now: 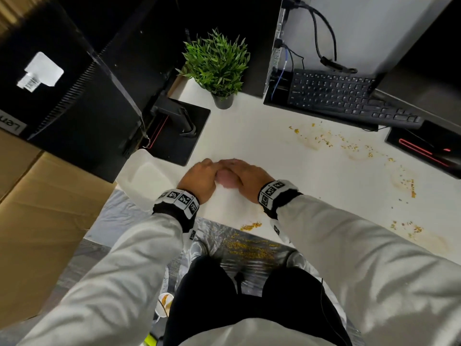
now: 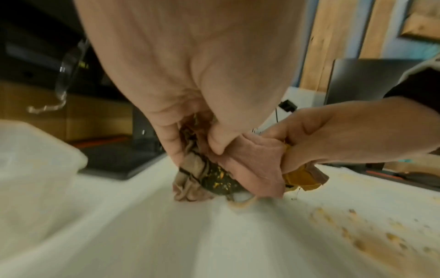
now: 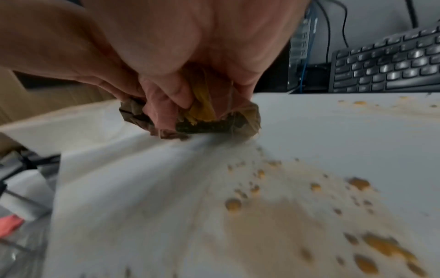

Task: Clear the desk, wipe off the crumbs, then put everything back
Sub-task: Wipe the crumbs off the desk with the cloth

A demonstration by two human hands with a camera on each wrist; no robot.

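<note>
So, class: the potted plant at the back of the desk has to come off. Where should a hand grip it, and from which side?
Grip the small grey pot, not the leaves, which spread wider than the pot and would likely bend. Come in low from the front, where the desk is bare; a monitor base sits left and a computer case right.

We read one brand mark only: the letters "Len", upside down and cut off by the frame edge, on a grey badge [image 1: 10, 127] on the back of the black monitor [image 1: 62, 96]. The white sticker [image 1: 41, 72] there carries a barcode; its print is too small to read.
</note>
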